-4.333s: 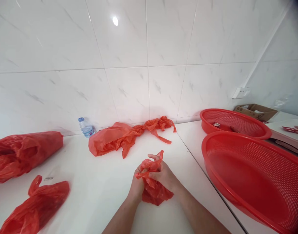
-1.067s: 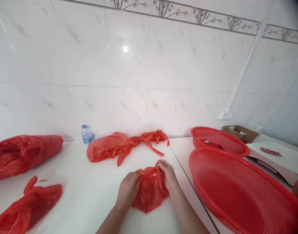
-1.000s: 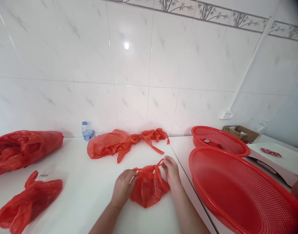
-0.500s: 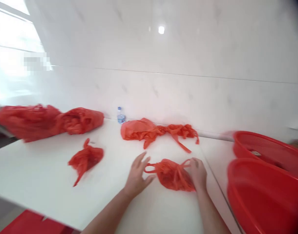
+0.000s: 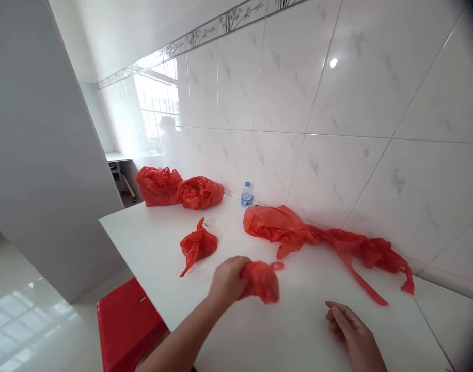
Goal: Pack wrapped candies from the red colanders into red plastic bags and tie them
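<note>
My left hand [image 5: 226,279] is closed around a small tied red plastic bag [image 5: 263,280], lifted just above the white table [image 5: 151,237]. My right hand [image 5: 350,333] rests near the table's front edge with its fingers loosely curled and nothing in it. A second small tied red bag [image 5: 196,246] lies to the left of the held one.
A long crumpled red bag [image 5: 321,237] stretches along the tiled wall. Two fuller red bags [image 5: 178,188] sit at the table's far left end, and a small water bottle [image 5: 246,195] stands by the wall. A red stool [image 5: 128,323] stands under the table's left edge.
My view has swung left, and the red baskets are out of sight. My left hand has closed on the small bag and carried it leftward. My right hand has let go of it.
</note>
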A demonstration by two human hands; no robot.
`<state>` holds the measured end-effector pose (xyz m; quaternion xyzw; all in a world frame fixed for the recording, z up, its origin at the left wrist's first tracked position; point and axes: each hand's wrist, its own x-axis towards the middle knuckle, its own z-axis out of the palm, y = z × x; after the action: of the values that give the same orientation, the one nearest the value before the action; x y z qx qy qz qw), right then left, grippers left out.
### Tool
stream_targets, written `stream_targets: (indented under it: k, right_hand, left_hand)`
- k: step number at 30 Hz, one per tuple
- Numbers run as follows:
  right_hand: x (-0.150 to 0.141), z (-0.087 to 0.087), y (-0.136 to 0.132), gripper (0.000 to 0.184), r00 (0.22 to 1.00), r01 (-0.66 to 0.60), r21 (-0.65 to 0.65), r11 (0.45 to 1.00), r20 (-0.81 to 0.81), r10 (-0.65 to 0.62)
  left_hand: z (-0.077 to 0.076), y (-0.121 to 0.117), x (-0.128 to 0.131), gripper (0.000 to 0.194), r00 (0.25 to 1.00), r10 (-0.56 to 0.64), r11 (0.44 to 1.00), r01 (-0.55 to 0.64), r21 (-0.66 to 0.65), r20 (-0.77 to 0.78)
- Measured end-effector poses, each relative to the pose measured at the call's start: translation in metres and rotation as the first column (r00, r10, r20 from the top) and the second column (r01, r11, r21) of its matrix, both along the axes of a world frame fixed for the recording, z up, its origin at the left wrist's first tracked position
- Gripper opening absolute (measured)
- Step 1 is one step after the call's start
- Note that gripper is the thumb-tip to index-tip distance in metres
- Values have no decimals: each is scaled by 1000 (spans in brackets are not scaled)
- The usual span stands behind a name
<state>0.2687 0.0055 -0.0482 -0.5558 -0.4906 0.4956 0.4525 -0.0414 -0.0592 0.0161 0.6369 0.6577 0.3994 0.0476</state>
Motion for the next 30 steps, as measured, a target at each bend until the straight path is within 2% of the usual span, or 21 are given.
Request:
stream_targets:
  k: [2, 5, 7, 10, 12, 14, 19, 22, 24, 25, 26, 27, 28, 30]
  right_hand:
    - [-1, -2, 1, 47, 1000, -13, 13, 1000, 12, 13]
    - [-6, -2, -1, 45, 999, -26, 23, 999, 29, 25]
    - [-10, 0, -2, 44, 999, -31, 28, 999, 45, 30]
    - [-14, 4, -5, 40, 995, -41, 51, 998, 93, 36]
    - [-17, 6, -7, 38, 991, -54, 54, 997, 124, 47]
    - [-19, 7, -9, 36, 988, -64, 52, 997, 141, 56]
    - [-23, 6, -11, 30, 986, -77, 86, 993, 153, 63]
    - [-27, 5, -11, 24, 979, -65, 102, 993, 200, 43]
    - [-32, 4, -10, 20, 960, -25, 114, 993, 281, -8]
    - [-35, 4, -10, 20, 945, -4, 124, 992, 325, -37]
    - [-38, 3, -10, 20, 929, 10, 138, 990, 365, -60]
    - [-40, 3, -9, 20, 914, 12, 153, 988, 398, -72]
    - [-42, 2, -9, 19, 903, 5, 167, 986, 422, -76]
    - [-45, 2, -7, 19, 890, -22, 180, 983, 451, -63]
  left_hand:
    - [6, -12, -28, 45, 974, 226, 972, -224, 71, -17]
    - [-4, -28, -59, 62, 857, 452, 891, -443, 97, -246]
    - [-21, -32, -71, 64, 822, 458, 873, -488, -4, -339]
    - [-47, -28, -83, 66, 855, 383, 858, -470, -210, -349]
    - [-56, -19, -92, 67, 847, 400, 836, -494, -238, -349]
    - [-57, -8, -103, 69, 822, 446, 815, -537, -218, -354]
    - [-46, 13, -125, 76, 789, 539, 781, -599, -175, -297]
    - [-46, 16, -112, 65, 768, 566, 814, -579, 51, -300]
    - [-49, 15, -92, 53, 825, 465, 885, -425, 192, -321]
    - [-52, 15, -80, 49, 873, 352, 934, -305, 184, -338]
    - [-54, 14, -67, 45, 914, 199, 978, -163, 128, -354]
    - [-57, 14, -54, 42, 933, 27, 999, -17, 31, -360]
    - [-58, 14, -41, 39, 932, -130, 991, 106, -87, -338]
    - [-59, 13, -14, 38, 895, -365, 921, 308, -238, -257]
